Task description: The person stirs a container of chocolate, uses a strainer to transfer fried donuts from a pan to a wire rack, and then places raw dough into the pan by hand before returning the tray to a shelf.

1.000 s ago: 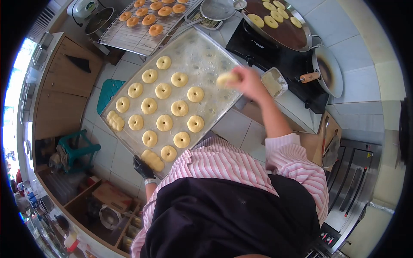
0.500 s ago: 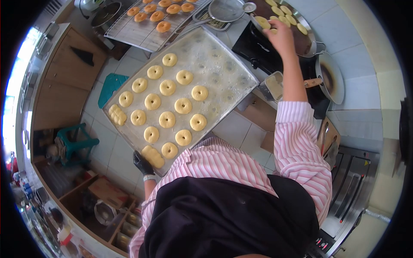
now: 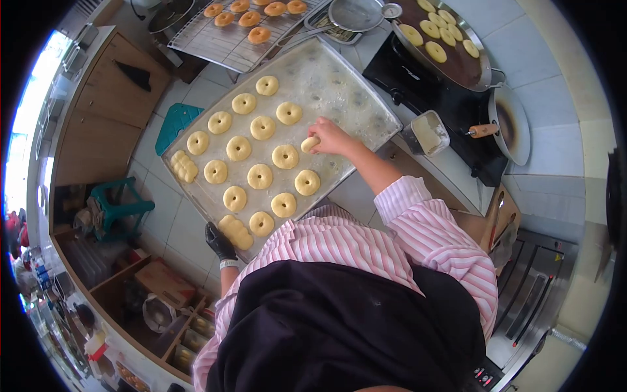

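Observation:
My right hand, bare, pinches a raw doughnut at its edge, tilted over the tray. In a black glove, my left hand grips the near-left edge of the large metal baking tray. Several pale ring doughnuts lie in rows on the tray, with a lumpy dough piece and another along its left side. The tray's right part shows only flour and round marks. Several pale doughnuts float in the dark oil of the wide frying pan at upper right.
Fried doughnuts sit on a wire rack beyond the tray, beside a strainer. Under the frying pan is a black stove. A square container and a wooden-handled pan stand right. A green stool is left.
My right hand has come from the frying pan back to the tray and picked up a doughnut from its right side. Another doughnut now floats in the oil. My left hand keeps its hold.

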Tool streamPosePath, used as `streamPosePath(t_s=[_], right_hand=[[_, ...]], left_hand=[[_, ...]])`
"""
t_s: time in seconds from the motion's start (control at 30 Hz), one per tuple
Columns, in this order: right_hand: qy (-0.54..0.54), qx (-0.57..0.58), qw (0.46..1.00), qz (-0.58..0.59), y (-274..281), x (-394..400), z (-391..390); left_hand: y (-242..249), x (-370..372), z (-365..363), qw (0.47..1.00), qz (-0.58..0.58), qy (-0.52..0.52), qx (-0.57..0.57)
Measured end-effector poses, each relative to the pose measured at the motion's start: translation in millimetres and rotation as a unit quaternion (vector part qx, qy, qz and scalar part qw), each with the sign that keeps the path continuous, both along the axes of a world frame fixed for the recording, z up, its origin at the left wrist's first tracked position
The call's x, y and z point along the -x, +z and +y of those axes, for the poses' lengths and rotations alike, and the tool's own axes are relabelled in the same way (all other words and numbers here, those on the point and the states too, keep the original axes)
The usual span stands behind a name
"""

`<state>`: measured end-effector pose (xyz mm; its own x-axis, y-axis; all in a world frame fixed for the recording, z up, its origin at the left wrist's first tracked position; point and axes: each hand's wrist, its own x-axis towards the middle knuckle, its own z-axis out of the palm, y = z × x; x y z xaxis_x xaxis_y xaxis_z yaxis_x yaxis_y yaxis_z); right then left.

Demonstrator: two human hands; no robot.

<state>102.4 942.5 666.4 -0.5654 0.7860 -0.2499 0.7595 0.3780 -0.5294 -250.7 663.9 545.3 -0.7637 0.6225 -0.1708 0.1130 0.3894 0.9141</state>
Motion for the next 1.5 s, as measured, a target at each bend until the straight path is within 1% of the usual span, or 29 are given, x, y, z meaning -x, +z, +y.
streamPosePath(t_s=[0.07,0.17,0.2,0.23,0.27,0.3,0.33,0.37,0.4,0.43,0.5,0.57,0.67,0.7,0.73,0.77,0.8,0.83,0.87,0.9,0.93,1.0,1.1,1.2,1.3,1.4,1.43,1.47,1.5], right_hand=[[-0.012,0.044,0.997,0.069,0,-12,1],[-0.138,0.001,0.976,0.166,67,-44,9],[-0.184,-0.026,0.952,0.242,91,-61,16],[-0.234,-0.082,0.958,0.141,150,-71,18],[-0.274,-0.128,0.939,0.163,168,-94,29],[-0.298,-0.201,0.916,0.179,196,-111,34],[-0.325,-0.265,0.896,0.146,205,-139,48],[-0.356,-0.277,0.885,0.117,226,-150,53],[-0.345,-0.322,0.879,0.061,220,-178,73],[-0.349,-0.319,0.881,0.007,208,-205,93],[-0.35,-0.261,0.898,-0.061,191,-236,121],[-0.355,-0.207,0.903,-0.125,196,-233,126],[-0.326,-0.337,0.882,-0.042,196,-216,133],[-0.302,-0.355,0.885,-0.003,199,-191,132],[-0.277,-0.335,0.898,0.061,195,-163,124],[-0.25,-0.292,0.922,0.042,191,-125,117],[-0.227,-0.195,0.951,0.084,166,-94,112],[-0.166,-0.115,0.976,0.082,164,-53,91],[-0.086,-0.026,0.993,0.074,103,-35,105],[-0.026,0.028,0.996,0.085,64,-8,99],[0.012,0.011,0.998,0.068,36,17,90],[0.033,-0.1,0.994,0.026,-17,50,80],[0.007,-0.058,0.996,-0.061,-22,72,77],[-0.002,-0.028,0.995,-0.094,-13,71,81],[0.021,-0.024,0.999,0.002,0,54,70],[-0.052,0.009,0.991,0.125,13,26,63],[-0.088,-0.01,0.983,0.161,21,10,66],[-0.123,-0.029,0.972,0.197,49,-7,67],[-0.185,-0.059,0.962,0.19,92,-23,62]], left_hand=[[1,-1,2,1.0,-0.018,-0.006,-0.005],[-16,6,-3,1.0,-0.014,-0.008,-0.013],[-18,6,-4,1.0,-0.009,-0.008,-0.014],[-16,6,-3,0.999,-0.036,-0.001,-0.015],[-13,5,-4,0.999,-0.038,0.0,-0.014],[-11,5,-3,0.999,-0.041,0.0,-0.013],[-10,3,-2,0.999,-0.044,0.001,-0.013],[-11,3,-3,0.999,-0.043,-0.001,-0.015],[-11,2,-3,0.999,-0.041,-0.003,-0.018],[-11,2,-3,0.999,-0.039,-0.004,-0.021],[-11,3,-3,0.999,-0.035,-0.005,-0.028],[-11,2,-2,0.999,-0.033,-0.004,-0.032],[-9,3,-2,0.999,-0.033,0.0,-0.027],[-9,3,-1,0.999,-0.036,-0.001,-0.025],[-9,3,-2,0.999,-0.039,-0.002,-0.024],[-10,4,-2,0.999,-0.044,0.0,-0.023],[-12,5,-3,0.998,-0.054,0.002,-0.025],[-15,7,-3,0.998,-0.063,0.002,-0.025],[-15,7,-4,0.997,-0.067,0.003,-0.024],[-14,6,-3,0.997,-0.069,0.005,-0.024],[-8,3,-1,0.998,-0.062,0.007,-0.022],[8,-4,4,0.999,-0.047,0.011,-0.018],[24,-11,9,1.0,-0.015,0.01,-0.021],[27,-14,10,1.0,0.006,0.016,-0.023],[8,-3,4,0.999,-0.038,0.003,-0.007],[-2,-4,4,0.999,-0.022,0.013,-0.035],[-2,-3,3,0.999,-0.039,0.007,-0.022],[-3,-3,2,0.999,-0.04,0.005,-0.027],[-4,-3,2,0.999,-0.042,0.005,-0.031]])
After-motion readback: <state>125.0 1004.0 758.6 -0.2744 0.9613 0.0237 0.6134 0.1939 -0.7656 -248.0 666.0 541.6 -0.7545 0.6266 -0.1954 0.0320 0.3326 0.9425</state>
